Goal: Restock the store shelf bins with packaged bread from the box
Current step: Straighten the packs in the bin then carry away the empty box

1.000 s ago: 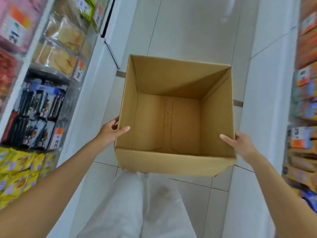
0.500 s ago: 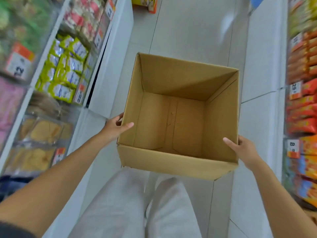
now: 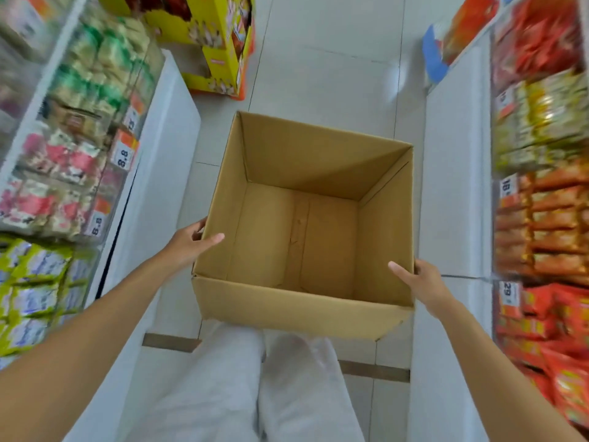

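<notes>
Different shelf stock alongside, yellow display newly ahead — left hand and right hand still gripping empty box.

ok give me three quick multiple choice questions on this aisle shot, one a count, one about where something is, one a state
1. How many hands hold the box?
A) none
B) one
C) two

2. Where is the yellow display stand?
A) on the floor ahead, at the left of the aisle
B) inside the box
C) on the right shelf

3. What is in the box?
A) bread packs
B) nothing
C) bottles

Answers:
1 C: the left hand and the right hand each grip a side wall, thumb over the rim.
2 A: it stands on the tiles beyond the box, by the left shelving.
3 B: the bare cardboard bottom shows.
</notes>
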Action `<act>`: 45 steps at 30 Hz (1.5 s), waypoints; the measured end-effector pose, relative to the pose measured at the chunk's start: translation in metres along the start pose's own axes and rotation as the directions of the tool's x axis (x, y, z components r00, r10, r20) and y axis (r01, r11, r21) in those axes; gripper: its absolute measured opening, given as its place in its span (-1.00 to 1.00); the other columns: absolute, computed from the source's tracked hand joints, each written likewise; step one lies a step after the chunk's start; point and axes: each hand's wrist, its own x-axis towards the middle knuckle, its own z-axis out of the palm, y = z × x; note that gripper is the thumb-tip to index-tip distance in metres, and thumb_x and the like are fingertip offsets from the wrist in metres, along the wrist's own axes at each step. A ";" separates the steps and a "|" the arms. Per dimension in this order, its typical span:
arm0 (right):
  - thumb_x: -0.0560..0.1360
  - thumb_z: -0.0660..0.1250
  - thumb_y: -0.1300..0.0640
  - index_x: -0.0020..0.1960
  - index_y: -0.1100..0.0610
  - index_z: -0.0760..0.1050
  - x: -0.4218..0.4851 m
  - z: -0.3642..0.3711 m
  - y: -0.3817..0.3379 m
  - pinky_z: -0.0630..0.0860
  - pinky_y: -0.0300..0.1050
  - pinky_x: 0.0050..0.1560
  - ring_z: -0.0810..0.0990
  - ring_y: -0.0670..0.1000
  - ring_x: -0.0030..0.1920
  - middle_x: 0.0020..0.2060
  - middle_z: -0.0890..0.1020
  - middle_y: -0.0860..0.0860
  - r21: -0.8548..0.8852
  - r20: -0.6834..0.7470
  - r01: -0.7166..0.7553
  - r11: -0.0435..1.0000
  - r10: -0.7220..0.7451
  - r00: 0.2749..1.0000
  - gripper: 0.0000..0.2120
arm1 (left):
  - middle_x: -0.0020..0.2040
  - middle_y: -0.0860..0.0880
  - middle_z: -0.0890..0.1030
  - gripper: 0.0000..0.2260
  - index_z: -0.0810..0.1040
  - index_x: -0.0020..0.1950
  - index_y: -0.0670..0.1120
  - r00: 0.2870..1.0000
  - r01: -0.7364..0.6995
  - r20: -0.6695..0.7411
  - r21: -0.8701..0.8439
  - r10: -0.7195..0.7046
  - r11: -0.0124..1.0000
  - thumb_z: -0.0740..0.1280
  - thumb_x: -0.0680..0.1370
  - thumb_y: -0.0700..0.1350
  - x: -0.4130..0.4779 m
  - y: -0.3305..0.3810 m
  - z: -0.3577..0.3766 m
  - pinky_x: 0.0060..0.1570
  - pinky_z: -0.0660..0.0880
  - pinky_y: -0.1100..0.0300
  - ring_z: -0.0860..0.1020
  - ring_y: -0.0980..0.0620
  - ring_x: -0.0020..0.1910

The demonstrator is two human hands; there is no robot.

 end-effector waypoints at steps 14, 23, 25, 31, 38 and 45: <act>0.49 0.39 -0.12 0.22 0.06 0.51 0.284 -0.184 -0.286 0.54 -0.05 0.06 0.61 0.07 0.05 0.04 0.63 0.00 -0.022 -0.020 0.075 0.997 -0.075 0.997 -0.61 | 0.35 0.02 0.49 -0.41 0.31 0.53 0.05 1.000 -0.023 -0.009 -0.081 0.022 0.996 0.39 0.53 0.11 0.273 0.312 -0.025 0.24 0.47 0.04 0.47 -0.03 0.31; 0.49 0.37 -0.16 0.18 0.01 0.47 0.453 -0.274 -0.436 0.55 -0.03 0.03 0.59 0.08 0.04 0.03 0.61 -0.02 0.015 -0.017 0.067 0.998 -0.067 0.998 -0.63 | 0.27 0.02 0.55 -0.52 0.40 0.45 -0.03 0.998 -0.029 -0.054 -0.108 0.023 0.994 0.41 0.55 -0.03 0.433 0.511 -0.042 0.26 0.43 0.12 0.50 0.06 0.20; 0.49 0.39 -0.14 0.23 0.07 0.50 0.500 -0.295 -0.470 0.57 0.05 0.11 0.61 0.10 0.06 0.05 0.63 0.00 0.004 -0.005 0.073 0.997 -0.073 0.997 -0.59 | 0.23 0.06 0.48 -0.50 0.30 0.47 0.04 0.997 -0.027 -0.073 -0.129 0.017 0.991 0.39 0.57 -0.05 0.470 0.552 -0.043 0.17 0.37 0.18 0.43 0.09 0.19; 0.47 0.43 -0.08 0.13 0.07 0.55 0.628 -0.366 -0.598 0.57 0.02 0.13 0.64 0.01 0.00 -0.03 0.66 -0.05 -0.065 0.052 0.121 0.991 -0.117 0.992 -0.68 | 0.18 0.04 0.53 -0.55 0.42 0.42 -0.03 0.991 -0.001 -0.132 -0.155 -0.020 0.988 0.41 0.55 -0.04 0.569 0.664 -0.056 0.12 0.43 0.16 0.50 0.01 0.26; 0.47 0.44 -0.06 0.12 0.13 0.56 0.764 -0.414 -0.762 0.54 -0.05 0.02 0.64 0.08 -0.02 -0.02 0.67 0.04 -0.153 0.088 0.174 0.973 -0.162 0.983 -0.67 | 0.15 0.09 0.57 -0.61 0.46 0.34 -0.03 0.981 0.028 -0.179 -0.277 -0.080 0.960 0.41 0.55 0.01 0.672 0.761 -0.091 0.16 0.46 0.15 0.52 0.05 0.22; 0.46 0.47 -0.01 0.15 0.06 0.58 0.884 -0.429 -0.928 0.56 -0.12 -0.02 0.66 -0.01 -0.03 -0.02 0.68 -0.02 -0.201 0.167 0.251 0.947 -0.220 0.961 -0.69 | 0.18 0.03 0.61 -0.64 0.50 0.34 -0.06 0.967 -0.012 -0.230 -0.461 -0.106 0.887 0.41 0.56 -0.09 0.784 0.842 -0.143 -0.13 0.52 0.41 0.58 0.16 0.09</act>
